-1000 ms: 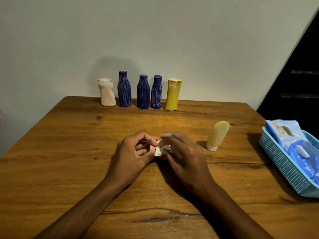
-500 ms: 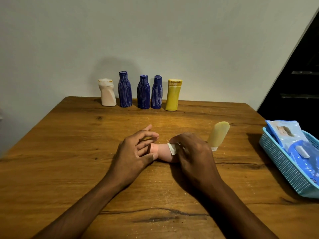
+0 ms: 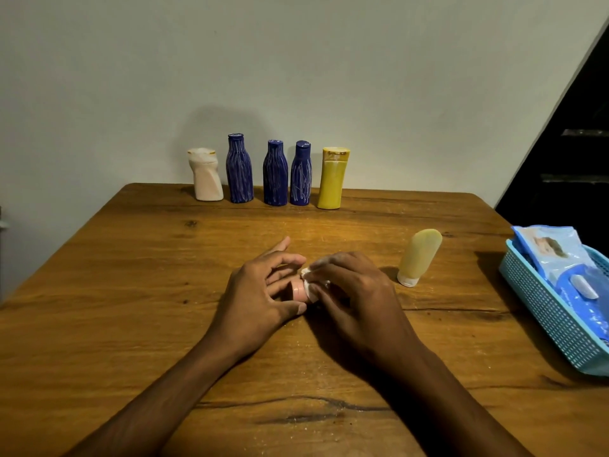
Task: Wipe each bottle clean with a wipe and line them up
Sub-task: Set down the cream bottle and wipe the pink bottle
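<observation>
Right hand slid wipe leftward; pink bottle between both hands' fingers.

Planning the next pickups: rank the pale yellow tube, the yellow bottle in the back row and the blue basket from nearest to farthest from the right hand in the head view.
From the right hand:
1. Pale yellow tube, just to its right.
2. Yellow bottle, at the back, right end of the row.
3. Blue basket, at the table's right edge.
</observation>
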